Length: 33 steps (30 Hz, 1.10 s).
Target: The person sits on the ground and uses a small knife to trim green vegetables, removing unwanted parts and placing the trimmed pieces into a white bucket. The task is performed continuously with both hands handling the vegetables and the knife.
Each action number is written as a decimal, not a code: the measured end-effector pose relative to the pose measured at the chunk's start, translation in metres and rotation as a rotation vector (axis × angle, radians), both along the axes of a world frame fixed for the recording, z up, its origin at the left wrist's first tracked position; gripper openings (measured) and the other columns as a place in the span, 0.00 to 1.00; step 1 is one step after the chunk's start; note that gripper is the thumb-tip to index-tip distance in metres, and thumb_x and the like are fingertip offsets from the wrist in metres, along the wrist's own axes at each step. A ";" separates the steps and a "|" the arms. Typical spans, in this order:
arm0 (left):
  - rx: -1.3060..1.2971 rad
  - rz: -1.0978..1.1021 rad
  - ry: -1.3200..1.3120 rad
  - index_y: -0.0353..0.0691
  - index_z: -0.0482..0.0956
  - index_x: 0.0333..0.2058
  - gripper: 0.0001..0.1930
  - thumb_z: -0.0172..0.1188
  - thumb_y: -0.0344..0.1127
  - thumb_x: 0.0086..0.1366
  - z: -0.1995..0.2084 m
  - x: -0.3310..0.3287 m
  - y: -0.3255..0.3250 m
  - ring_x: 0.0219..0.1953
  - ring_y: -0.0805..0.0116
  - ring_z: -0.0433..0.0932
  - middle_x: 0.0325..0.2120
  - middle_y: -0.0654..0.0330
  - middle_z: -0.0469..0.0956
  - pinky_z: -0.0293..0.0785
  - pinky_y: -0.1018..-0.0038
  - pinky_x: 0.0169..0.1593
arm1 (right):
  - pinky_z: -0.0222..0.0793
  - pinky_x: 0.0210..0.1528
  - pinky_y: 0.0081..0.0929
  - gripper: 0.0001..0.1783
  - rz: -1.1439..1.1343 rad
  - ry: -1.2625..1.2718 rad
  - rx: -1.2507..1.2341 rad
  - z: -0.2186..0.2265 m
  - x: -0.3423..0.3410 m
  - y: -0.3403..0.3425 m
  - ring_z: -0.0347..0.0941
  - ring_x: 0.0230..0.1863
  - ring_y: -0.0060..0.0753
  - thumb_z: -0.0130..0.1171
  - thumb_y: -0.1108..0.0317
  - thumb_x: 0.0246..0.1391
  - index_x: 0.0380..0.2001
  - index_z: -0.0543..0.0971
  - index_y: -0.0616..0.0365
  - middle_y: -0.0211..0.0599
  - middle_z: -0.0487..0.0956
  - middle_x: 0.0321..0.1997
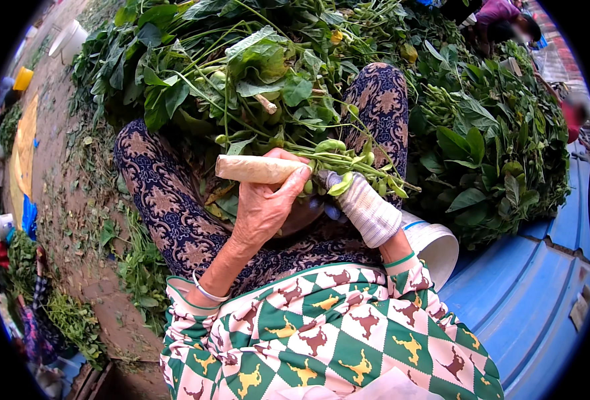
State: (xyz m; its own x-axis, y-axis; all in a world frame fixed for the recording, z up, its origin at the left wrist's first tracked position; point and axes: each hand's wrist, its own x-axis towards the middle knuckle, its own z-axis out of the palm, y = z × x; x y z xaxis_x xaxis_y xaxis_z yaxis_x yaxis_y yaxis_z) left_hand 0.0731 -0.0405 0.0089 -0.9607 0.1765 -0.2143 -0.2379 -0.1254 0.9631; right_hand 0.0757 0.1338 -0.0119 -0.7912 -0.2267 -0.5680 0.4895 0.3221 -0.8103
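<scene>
My bare left hand (pixel 265 203), with a white bangle at the wrist, is closed around a thick pale-tan cylinder (pixel 251 169) that looks like a wrapped handle. Its far end is hidden by my fingers. Beside it, my right hand (pixel 368 207) wears a pale knitted glove with dark bluish fingertips. It is closed on green bean stalks (pixel 391 180) with plump pods, which stick out to the right past the glove. My hands nearly touch. A big heap of leafy bean plants (pixel 261 60) rises just beyond, over and between my patterned trouser legs.
A white bucket (pixel 445 250) stands by my right forearm, with blue corrugated sheeting (pixel 528 293) beyond. More cut bean plants (pixel 495 147) are piled at right. Another white bucket (pixel 70 41) and a yellow container (pixel 23 79) stand far left. A person (pixel 498 23) bends at upper right.
</scene>
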 end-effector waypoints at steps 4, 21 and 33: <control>-0.016 -0.004 0.023 0.37 0.76 0.33 0.04 0.57 0.30 0.61 -0.001 -0.001 0.001 0.33 0.83 0.71 0.32 0.66 0.77 0.67 0.86 0.39 | 0.54 0.13 0.12 0.17 -0.090 -0.002 -0.075 -0.010 0.003 0.002 0.62 0.14 0.11 0.47 0.49 0.59 0.33 0.75 0.50 0.21 0.73 0.20; -0.014 0.000 0.030 0.36 0.76 0.32 0.03 0.58 0.28 0.60 0.000 0.001 0.005 0.29 0.84 0.68 0.26 0.69 0.74 0.65 0.87 0.35 | 0.56 0.13 0.18 0.13 0.035 -0.156 0.028 0.028 0.009 0.002 0.62 0.13 0.16 0.56 0.56 0.53 0.31 0.77 0.55 0.23 0.69 0.14; -0.023 0.096 0.031 0.38 0.74 0.32 0.04 0.58 0.31 0.61 0.002 0.002 0.005 0.28 0.84 0.68 0.26 0.69 0.73 0.65 0.86 0.33 | 0.55 0.13 0.16 0.09 -0.136 -0.099 -0.105 0.021 0.006 -0.007 0.61 0.14 0.16 0.54 0.60 0.56 0.33 0.78 0.51 0.21 0.69 0.16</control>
